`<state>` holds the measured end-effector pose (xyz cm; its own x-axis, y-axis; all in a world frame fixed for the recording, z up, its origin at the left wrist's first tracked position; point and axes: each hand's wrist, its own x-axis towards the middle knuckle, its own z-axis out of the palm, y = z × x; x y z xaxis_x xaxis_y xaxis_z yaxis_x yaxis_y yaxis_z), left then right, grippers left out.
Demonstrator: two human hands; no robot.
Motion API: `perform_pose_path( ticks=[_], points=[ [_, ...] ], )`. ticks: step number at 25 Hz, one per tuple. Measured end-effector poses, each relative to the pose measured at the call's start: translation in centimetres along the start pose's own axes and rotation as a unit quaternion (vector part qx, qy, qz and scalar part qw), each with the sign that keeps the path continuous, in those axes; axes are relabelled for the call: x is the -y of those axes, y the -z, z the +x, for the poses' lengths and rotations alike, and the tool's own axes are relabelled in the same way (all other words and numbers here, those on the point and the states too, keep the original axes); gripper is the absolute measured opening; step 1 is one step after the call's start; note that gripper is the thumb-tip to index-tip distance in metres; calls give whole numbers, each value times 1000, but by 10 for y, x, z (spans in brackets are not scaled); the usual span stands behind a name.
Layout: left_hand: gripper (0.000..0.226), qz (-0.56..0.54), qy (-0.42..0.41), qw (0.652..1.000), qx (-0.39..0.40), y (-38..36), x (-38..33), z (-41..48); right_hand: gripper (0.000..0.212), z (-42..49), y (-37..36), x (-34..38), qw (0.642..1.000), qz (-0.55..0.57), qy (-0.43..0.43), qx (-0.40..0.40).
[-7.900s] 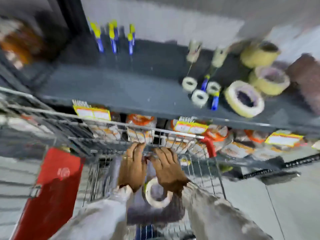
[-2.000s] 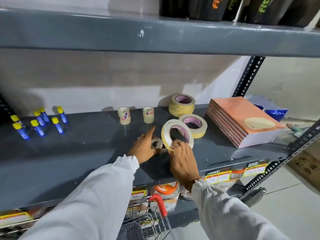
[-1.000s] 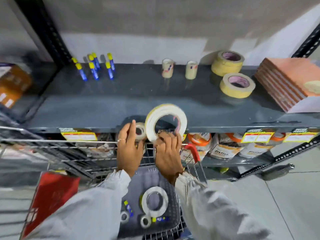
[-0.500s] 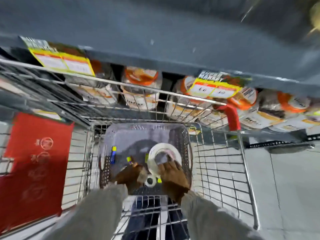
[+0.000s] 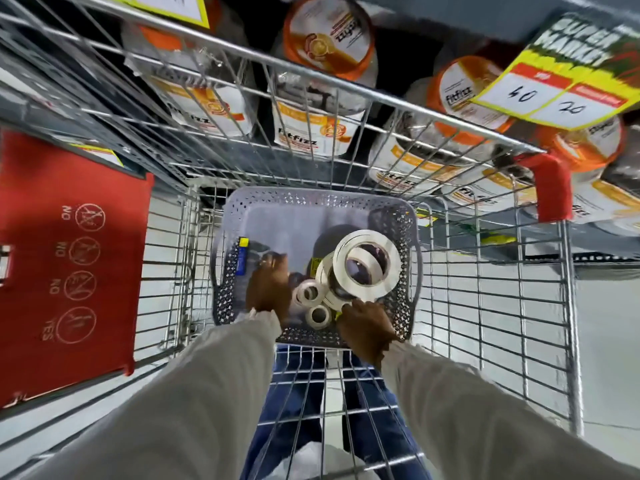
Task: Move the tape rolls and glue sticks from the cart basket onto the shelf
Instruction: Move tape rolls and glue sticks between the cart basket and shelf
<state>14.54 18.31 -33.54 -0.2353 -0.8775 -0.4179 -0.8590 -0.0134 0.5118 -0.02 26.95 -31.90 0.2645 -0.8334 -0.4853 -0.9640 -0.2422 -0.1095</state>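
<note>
Both hands are down in the grey basket (image 5: 311, 206) in the middle of the frame, inside the wire cart (image 5: 485, 306). The right hand (image 5: 367, 332) pinches the big tape roll (image 5: 367, 263) at its lower edge. The left hand (image 5: 268, 289) is beside two small tape rolls (image 5: 311, 294); I cannot tell how its fingers are set. A blue glue stick (image 5: 241, 256) lies at the basket's left.

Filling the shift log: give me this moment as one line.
phase: picking from basket | left hand: reaching in | right hand: gripping large tape roll | small rolls, glue stick remain
</note>
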Motion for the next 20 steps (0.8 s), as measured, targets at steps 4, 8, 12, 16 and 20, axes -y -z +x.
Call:
perform_pose_path(
  ticks=[4, 8, 12, 16, 20],
  points=[
    [94, -49, 153, 987, -16, 2, -6, 8, 20, 11, 6, 6, 993, -61, -24, 96],
    [60, -97, 216, 971, -6, -12, 0, 13, 20, 18, -5, 11, 994, -87, -29, 61],
    [58, -108, 199, 974, 4, -14, 5, 21, 30, 20, -3, 6, 987, -138, -5, 80],
    [25, -87, 169, 982, 0, -14, 15, 22, 11, 21, 11, 13, 993, -93, -35, 66],
    [18, -98, 146, 984, -21, -7, 9, 14, 23, 21, 13, 13, 998, 9, -56, 31]
  ],
)
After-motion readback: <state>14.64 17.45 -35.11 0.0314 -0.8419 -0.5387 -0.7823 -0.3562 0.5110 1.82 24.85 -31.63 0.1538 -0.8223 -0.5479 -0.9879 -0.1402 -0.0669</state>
